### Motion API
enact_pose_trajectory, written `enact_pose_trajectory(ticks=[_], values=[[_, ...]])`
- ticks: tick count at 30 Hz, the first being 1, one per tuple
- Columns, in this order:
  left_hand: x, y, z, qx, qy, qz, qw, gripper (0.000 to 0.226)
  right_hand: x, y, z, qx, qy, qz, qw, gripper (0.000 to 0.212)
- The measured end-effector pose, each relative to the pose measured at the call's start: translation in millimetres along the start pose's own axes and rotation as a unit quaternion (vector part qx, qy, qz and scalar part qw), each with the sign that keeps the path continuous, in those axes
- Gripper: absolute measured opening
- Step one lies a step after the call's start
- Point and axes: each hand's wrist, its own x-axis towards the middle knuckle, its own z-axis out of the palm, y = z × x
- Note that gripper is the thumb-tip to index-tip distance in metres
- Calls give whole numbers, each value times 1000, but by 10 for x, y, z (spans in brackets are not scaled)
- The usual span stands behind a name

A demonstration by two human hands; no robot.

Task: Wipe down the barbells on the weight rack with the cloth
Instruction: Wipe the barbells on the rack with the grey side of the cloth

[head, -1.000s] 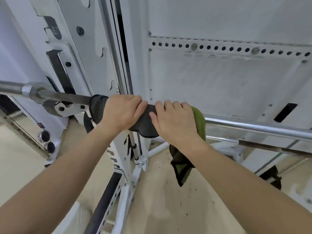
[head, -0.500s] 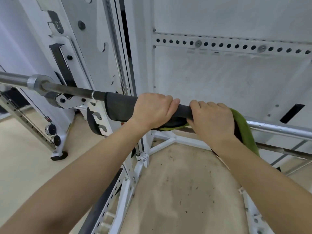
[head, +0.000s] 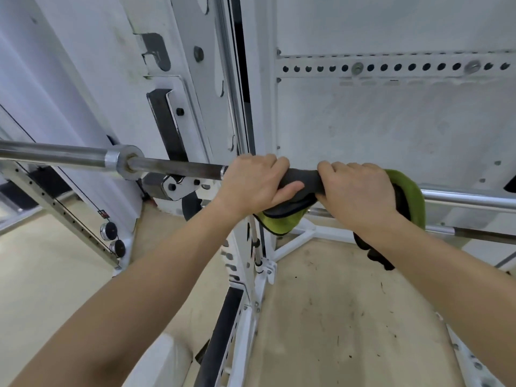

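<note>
— Two grips on one barbell, seen from the head camera. Where do they sit?
— Side by side on the shaft, right of the collar. The left grip is curled over the dark cloth wrapped round the bar, thumb underneath.
— And the other?
— The right grip is closed over the same cloth, fingers folded over the top. The cloth's green side bulges out past that wrist, and a fold hangs below between both grips.
— The bar itself?
— It runs across the white rack, just above a hook, its chrome sleeve leading off left. A second bar lies lower at right.
</note>
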Motion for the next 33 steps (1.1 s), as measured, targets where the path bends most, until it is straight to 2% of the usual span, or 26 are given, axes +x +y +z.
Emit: enact_pose_trajectory(ticks=[5,9,11,13,18,24,28,30,33], values=[[-204,-413,-88,0,-6,26,1000,68,226,-356,-20,21,-18,-21,999,30],[-265,-490,-163,18,-44,27,998,69,229,-376,-44,19,-28,-12,999,37],[-180,-345,-138,31,-47,9,998,54,164,-301,-51,-8,-19,-3,1000,31],[-50,-110,-87,30,-52,-15,998,37,40,-155,-34,-21,-4,-9,1000,27],[230,481,-117,18,-74,-78,994,29,-357,474,-119,-48,-15,5,999,27],[1042,1829,-63,16,-106,0,994,29,-1138,1784,-304,-54,-47,39,997,31],[1587,2831,8,0,-81,39,996,27,-1605,2533,-405,-71,-90,82,990,37],[1755,3133,44,-11,-90,43,995,22,-1737,2752,-403,-77,-80,91,990,38],[1797,3194,92,-9,-82,44,996,26,-1794,2828,-394,-73,-65,106,990,36]])
